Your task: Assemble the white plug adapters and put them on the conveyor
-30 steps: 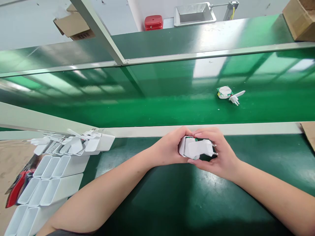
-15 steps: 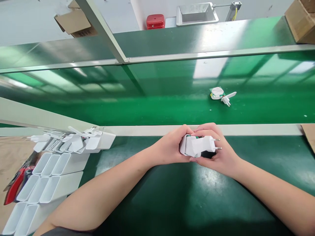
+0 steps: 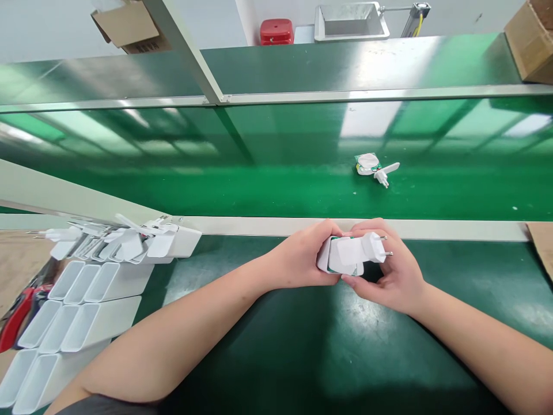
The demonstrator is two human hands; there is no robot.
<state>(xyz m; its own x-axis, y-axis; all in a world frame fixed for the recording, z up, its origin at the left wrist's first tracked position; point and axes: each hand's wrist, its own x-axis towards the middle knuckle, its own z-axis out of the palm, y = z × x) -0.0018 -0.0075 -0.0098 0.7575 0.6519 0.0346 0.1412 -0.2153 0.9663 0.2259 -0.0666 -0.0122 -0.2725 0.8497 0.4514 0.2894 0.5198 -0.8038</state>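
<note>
Green workbench [image 3: 328, 357]: left hand [image 3: 298, 256], right hand [image 3: 389, 276] clasp white plug adapter [image 3: 349, 255].

A dark green worktop [image 3: 345, 346] runs along the near side of a pale metal rail [image 3: 345, 228]; rows of open white plastic casings [image 3: 82, 305] and white two-pin plugs [image 3: 129, 245] sit at its left end; beyond the rail, a green conveyor belt [image 3: 259, 193] carries a small circuit part [image 3: 367, 163] lying just beside a white plug piece [image 3: 386, 174].

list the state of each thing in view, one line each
white plug adapter, held between both hands, metal pins exposed
left hand, gripping the adapter's body
right hand, gripping the adapter's pin end
two-pin plug piece, lying loose on the green conveyor belt
round white component, lying beside that piece, green edge showing
white housings, lined up in rows, open sides up
</note>
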